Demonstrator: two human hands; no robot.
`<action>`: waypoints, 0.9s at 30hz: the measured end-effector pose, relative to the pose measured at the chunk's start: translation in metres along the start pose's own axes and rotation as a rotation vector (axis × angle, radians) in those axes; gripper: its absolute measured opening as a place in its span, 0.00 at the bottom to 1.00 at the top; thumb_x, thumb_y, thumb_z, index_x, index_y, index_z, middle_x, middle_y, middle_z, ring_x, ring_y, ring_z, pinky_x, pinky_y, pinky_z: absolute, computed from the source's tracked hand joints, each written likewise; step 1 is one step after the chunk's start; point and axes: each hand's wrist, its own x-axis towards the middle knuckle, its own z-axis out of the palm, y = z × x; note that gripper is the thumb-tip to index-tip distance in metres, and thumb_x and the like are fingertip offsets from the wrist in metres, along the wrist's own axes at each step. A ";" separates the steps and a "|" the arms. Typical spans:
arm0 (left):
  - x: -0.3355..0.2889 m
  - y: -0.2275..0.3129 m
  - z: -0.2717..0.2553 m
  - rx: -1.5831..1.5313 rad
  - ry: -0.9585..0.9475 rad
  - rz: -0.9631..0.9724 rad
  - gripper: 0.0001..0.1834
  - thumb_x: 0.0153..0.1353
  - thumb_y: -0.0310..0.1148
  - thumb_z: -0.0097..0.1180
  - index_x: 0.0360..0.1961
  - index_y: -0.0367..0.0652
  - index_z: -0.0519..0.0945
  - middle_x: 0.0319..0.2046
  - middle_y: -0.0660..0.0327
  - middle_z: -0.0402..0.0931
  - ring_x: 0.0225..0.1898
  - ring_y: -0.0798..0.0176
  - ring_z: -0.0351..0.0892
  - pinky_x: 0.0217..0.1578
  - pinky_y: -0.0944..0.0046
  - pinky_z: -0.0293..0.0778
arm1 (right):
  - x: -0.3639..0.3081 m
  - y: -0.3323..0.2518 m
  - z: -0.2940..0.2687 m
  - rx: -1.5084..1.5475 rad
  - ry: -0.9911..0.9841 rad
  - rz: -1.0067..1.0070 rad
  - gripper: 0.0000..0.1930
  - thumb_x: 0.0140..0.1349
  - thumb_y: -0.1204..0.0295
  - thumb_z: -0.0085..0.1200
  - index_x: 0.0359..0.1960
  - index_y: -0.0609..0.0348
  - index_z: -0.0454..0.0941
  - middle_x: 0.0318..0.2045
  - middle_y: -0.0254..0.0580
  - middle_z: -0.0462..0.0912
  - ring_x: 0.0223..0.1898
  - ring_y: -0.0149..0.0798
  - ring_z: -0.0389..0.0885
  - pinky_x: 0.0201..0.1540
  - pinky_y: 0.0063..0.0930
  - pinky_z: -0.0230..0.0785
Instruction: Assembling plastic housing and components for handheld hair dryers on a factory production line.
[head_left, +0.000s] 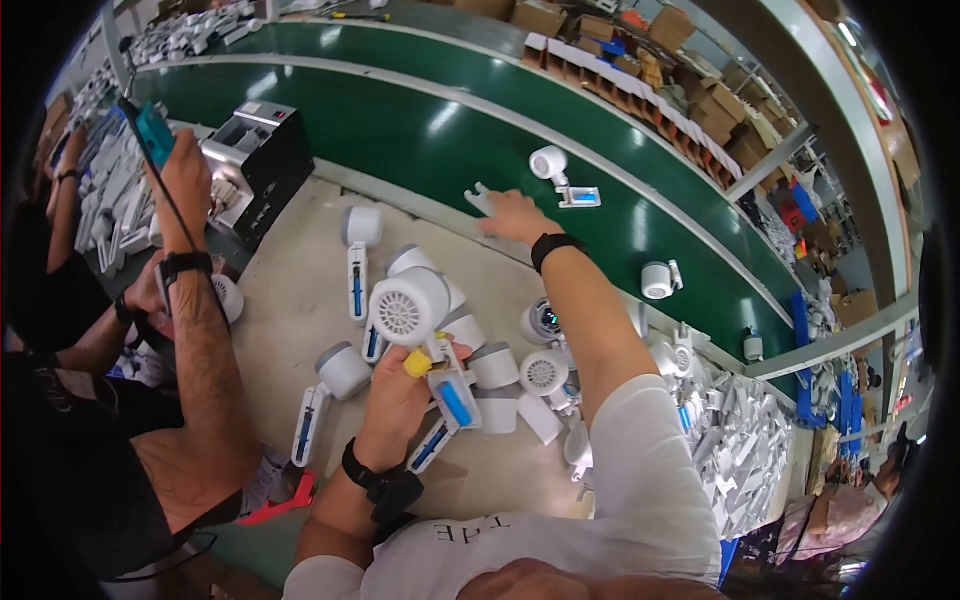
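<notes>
My left hand [395,395] grips a white handheld device [408,305] with a round vented head and a blue strip on its handle, holding it over a heap of like devices [500,365] on the beige worktop [290,300]. A yellow cap [417,363] shows at my thumb. My right hand [515,215] stretches forward to the worktop's far edge, fingertips closed on a small white plastic part [480,197]. Both wrists wear black bands.
A green conveyor belt [440,140] runs behind the worktop and carries two white devices [552,168] [658,281]. On the left, a co-worker's raised hand [185,185] holds a teal tool [155,135] beside a black machine [262,150]. Loose white parts [735,445] pile up at right.
</notes>
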 end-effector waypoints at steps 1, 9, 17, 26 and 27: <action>0.000 0.005 0.001 -0.016 -0.029 -0.028 0.19 0.60 0.37 0.48 0.50 0.36 0.68 0.41 0.51 0.74 0.43 0.59 0.75 0.43 0.61 0.72 | 0.002 0.002 -0.001 0.006 0.055 -0.047 0.31 0.48 0.59 0.54 0.55 0.56 0.64 0.50 0.58 0.67 0.51 0.57 0.68 0.52 0.43 0.62; 0.006 -0.004 0.004 0.029 0.105 -0.038 0.15 0.60 0.30 0.49 0.48 0.36 0.71 0.44 0.51 0.74 0.38 0.65 0.77 0.31 0.69 0.76 | -0.022 0.029 -0.009 0.006 0.514 -0.176 0.11 0.56 0.76 0.41 0.42 0.63 0.66 0.33 0.56 0.77 0.33 0.57 0.77 0.36 0.47 0.69; -0.013 -0.012 0.028 0.006 0.084 0.110 0.17 0.59 0.25 0.50 0.50 0.35 0.69 0.49 0.52 0.70 0.49 0.59 0.73 0.40 0.61 0.77 | -0.268 -0.045 -0.038 0.623 0.288 -0.475 0.30 0.48 0.68 0.62 0.54 0.60 0.64 0.49 0.44 0.72 0.47 0.39 0.72 0.49 0.31 0.64; -0.062 -0.051 0.084 0.137 0.033 0.076 0.17 0.58 0.25 0.49 0.49 0.36 0.71 0.45 0.57 0.73 0.42 0.65 0.75 0.39 0.68 0.74 | -0.363 -0.033 0.001 0.351 0.681 -0.579 0.31 0.38 0.73 0.63 0.48 0.59 0.65 0.53 0.46 0.71 0.34 0.45 0.74 0.40 0.31 0.68; -0.066 -0.055 0.089 0.130 -0.005 0.072 0.17 0.57 0.24 0.49 0.49 0.37 0.71 0.44 0.59 0.74 0.41 0.68 0.75 0.37 0.70 0.73 | -0.369 -0.028 0.002 0.339 0.693 -0.587 0.31 0.38 0.73 0.63 0.48 0.59 0.65 0.53 0.46 0.71 0.35 0.45 0.74 0.40 0.31 0.68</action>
